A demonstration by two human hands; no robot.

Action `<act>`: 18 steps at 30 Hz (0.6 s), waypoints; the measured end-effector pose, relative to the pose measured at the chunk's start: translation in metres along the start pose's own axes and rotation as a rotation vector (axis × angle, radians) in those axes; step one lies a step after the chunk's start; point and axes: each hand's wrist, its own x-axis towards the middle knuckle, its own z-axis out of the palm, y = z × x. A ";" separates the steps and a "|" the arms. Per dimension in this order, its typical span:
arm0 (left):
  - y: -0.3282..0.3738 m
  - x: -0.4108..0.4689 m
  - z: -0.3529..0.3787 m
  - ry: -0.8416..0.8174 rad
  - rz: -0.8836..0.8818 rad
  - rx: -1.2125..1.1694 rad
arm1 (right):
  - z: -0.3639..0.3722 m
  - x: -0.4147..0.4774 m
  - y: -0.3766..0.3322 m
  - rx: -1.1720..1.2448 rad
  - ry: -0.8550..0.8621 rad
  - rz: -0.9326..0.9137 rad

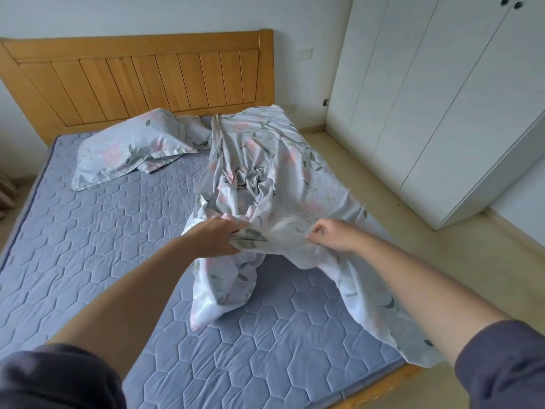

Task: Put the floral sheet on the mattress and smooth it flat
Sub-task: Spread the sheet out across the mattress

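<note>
Floral sheet lies bunched on right half of mattress, left half not covered. Left hand grips fat fold near mattress middle. Right hand pinches thin edge beside it. Both hold cloth up, likely to pull it open toward bare side.

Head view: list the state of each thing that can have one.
floral sheet: bunched and twisted on the right side, not spread
mattress: mostly uncovered
pillow: lying by the headboard
left hand: grips a fold of the sheet
right hand: pinches the sheet
wardrobe doors: closed
</note>
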 end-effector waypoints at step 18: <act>-0.006 -0.068 0.087 0.079 -0.059 -0.136 | 0.131 -0.033 -0.043 0.680 -0.052 0.013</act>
